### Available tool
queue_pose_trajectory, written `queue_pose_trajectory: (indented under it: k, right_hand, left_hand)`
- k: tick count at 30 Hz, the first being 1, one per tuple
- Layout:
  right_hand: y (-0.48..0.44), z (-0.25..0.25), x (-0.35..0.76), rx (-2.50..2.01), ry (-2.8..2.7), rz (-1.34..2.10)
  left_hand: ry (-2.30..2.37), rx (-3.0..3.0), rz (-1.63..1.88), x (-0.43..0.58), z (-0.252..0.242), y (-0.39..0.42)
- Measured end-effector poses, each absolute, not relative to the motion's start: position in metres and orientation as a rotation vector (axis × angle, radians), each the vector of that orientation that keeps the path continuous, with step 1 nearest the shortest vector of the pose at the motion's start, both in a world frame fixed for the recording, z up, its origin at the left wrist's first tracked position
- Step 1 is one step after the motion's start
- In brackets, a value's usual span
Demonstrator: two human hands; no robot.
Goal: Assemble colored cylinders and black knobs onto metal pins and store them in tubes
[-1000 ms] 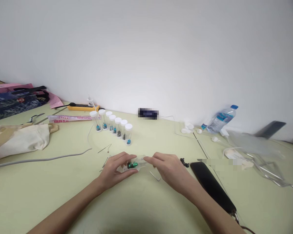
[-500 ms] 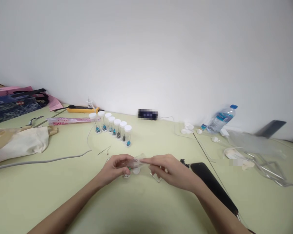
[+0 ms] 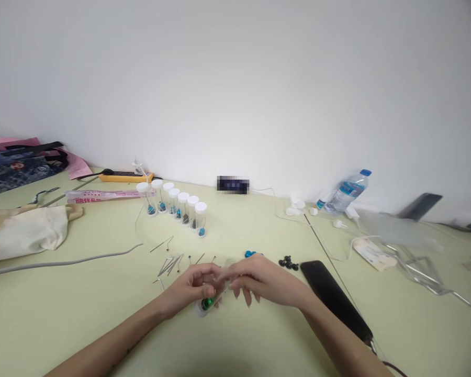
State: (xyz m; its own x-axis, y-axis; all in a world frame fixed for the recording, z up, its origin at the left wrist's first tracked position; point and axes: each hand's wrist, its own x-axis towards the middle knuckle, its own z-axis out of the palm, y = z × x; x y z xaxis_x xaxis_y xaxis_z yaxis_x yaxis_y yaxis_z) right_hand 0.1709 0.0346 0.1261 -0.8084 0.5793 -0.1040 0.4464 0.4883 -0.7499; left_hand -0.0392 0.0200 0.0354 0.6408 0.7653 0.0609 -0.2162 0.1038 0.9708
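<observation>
Nearby, at six o'clock, the left hand pinches a small clear plastic vial with a green piece inside, tilted with its cap braced on the pale green surface. The right hand meets the vial's upper end, fingers curled; its grip cannot be told. Thin metal pins lie at eleven o'clock.

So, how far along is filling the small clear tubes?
Done: seven white-capped clear plastic tubes stand in a row. In hand: the left hand grips another clear tube with a green piece; the right hand touches it. Left, probably: loose thin metal pins, a blue piece and small black beads.
</observation>
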Motion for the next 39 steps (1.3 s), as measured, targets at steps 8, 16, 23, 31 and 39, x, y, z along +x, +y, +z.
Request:
queue_pose_trajectory:
  k: [8,16,23,31,39]
  right_hand:
    - [0.031,0.134,0.178,-0.917,-2.82,0.765]
    - [0.029,0.125,0.175,-0.956,-2.884,0.584]
    - [0.027,0.134,0.178,-1.03,-2.859,0.553]
    - [0.041,0.135,0.186,-1.312,-2.43,0.391]
    - [0.068,0.104,0.175,-1.429,-2.296,0.296]
  left_hand:
    - [0.866,1.996,0.962,-0.038,0.032,0.016]
    - [1.183,2.492,1.185,-0.056,0.028,0.032]
    - [1.406,2.858,1.128,-0.067,0.034,0.043]
    - [1.531,2.855,1.024,-0.077,0.028,0.05]
    - [1.042,2.594,1.355,-0.05,0.064,0.035]
